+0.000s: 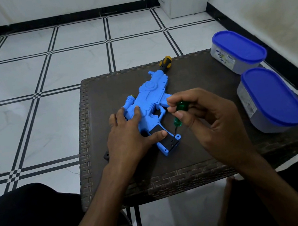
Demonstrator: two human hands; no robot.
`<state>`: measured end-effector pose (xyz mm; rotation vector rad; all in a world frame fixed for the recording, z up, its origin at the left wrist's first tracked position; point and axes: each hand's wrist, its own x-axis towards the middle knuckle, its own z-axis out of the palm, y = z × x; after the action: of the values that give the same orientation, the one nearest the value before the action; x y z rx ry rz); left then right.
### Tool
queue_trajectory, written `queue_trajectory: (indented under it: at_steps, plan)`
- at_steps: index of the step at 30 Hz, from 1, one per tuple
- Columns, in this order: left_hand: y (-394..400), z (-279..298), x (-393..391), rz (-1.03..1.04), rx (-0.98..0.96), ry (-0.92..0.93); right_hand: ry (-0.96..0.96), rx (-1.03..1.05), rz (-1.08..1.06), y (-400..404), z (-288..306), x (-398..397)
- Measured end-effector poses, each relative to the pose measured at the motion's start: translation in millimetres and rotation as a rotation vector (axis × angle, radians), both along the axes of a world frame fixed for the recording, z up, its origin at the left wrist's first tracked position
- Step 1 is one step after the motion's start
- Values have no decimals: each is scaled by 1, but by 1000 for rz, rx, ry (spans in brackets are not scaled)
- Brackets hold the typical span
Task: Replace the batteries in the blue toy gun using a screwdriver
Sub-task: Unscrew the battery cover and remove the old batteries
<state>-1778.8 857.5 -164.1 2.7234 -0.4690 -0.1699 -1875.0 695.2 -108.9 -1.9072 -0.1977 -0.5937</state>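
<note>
The blue toy gun (149, 95) lies flat on the dark woven table (199, 155), barrel pointing away, grip toward me. A black battery cover (164, 135) sits in the grip. My left hand (130, 133) presses flat on the gun's body, thumb lying across the grip. My right hand (209, 115) pinches a green-handled screwdriver (178, 115) between fingers and thumb. Its tip points down at the lower end of the black cover, near the grip's base.
A second screwdriver with a yellow and black handle (165, 61) lies behind the gun's muzzle. Two clear containers with blue lids (237, 50) (272, 97) stand on the table's right side. A small black piece (106, 155) lies near the left edge.
</note>
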Motion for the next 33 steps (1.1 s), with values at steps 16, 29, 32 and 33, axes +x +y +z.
queue_trajectory:
  at_steps: [16,29,32,33]
  plan:
    - [0,3,-1,-3,-15,15,-34,-147,54,2,1,3]
    - [0,4,-1,2,-26,24,-35,-184,32,3,1,3]
    - [0,0,0,-5,-14,13,-40,-189,37,1,1,4]
    - [0,-1,1,-5,-10,10,-39,-178,48,-1,1,4]
